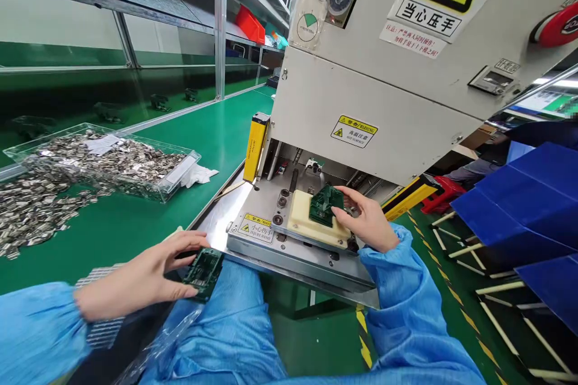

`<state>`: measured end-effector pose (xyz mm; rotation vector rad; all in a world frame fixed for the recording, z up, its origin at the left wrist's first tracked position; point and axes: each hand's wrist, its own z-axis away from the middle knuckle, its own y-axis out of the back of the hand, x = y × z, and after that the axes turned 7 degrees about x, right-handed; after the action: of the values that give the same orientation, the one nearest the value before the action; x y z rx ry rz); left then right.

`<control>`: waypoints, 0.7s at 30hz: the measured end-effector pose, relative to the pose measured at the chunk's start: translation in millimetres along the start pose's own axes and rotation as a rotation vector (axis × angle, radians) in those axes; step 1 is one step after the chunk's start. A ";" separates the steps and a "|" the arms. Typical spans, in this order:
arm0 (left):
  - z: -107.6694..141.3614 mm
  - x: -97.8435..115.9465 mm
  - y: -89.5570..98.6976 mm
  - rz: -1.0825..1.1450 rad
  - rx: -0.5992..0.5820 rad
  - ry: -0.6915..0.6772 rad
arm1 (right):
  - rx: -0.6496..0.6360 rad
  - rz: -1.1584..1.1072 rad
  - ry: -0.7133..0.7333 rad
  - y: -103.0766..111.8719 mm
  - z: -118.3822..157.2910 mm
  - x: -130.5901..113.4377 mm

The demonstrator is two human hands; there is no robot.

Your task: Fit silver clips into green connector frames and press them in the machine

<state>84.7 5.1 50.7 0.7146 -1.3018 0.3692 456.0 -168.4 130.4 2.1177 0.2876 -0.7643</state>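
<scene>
My left hand (158, 267) grips a green circuit board (205, 272) by its edges, above my lap and in front of the press. Over at the press, my right hand (365, 216) pinches another green circuit board (326, 204) between thumb and fingers. That board is tilted over the cream-coloured fixture block (298, 209); whether it touches the block I cannot tell. The block is mounted on the metal base (289, 252) of the press, under the grey housing (361, 114).
Yellow sensor bars (256, 147) flank the press opening. On the green bench to the left, a clear tray (167, 183) holds many small metal parts, with a loose pile (36, 210) beside it. Blue bins (524, 204) stand at right. A red stop button (557, 25) is at upper right.
</scene>
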 end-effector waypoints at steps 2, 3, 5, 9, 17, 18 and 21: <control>-11.8 5.3 -4.4 0.001 -0.015 0.000 | -0.005 0.035 0.003 1.5 -1.4 -4.5; -17.4 8.2 -5.8 -0.012 -0.021 0.003 | -0.008 0.046 0.007 1.5 -2.9 -6.9; -26.2 12.5 -7.2 -0.056 -0.047 0.004 | -0.023 0.047 0.017 0.5 -7.5 -11.8; -35.2 13.6 -9.5 -0.115 -0.125 0.000 | -0.073 0.016 0.004 -1.4 -13.9 -16.4; -47.2 8.9 -7.5 -0.147 -0.252 -0.047 | 0.531 0.339 -0.431 19.2 84.3 49.0; -48.7 9.0 -5.7 -0.155 -0.247 -0.062 | 0.546 0.355 -0.593 21.4 105.0 61.7; -54.3 12.6 -0.3 -0.172 -0.257 -0.095 | 0.492 0.093 -0.870 20.9 161.0 95.6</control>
<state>128.3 39.2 57.5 0.6258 -1.3367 0.0267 473.2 -313.7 11.6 1.9757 -0.5084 -1.7275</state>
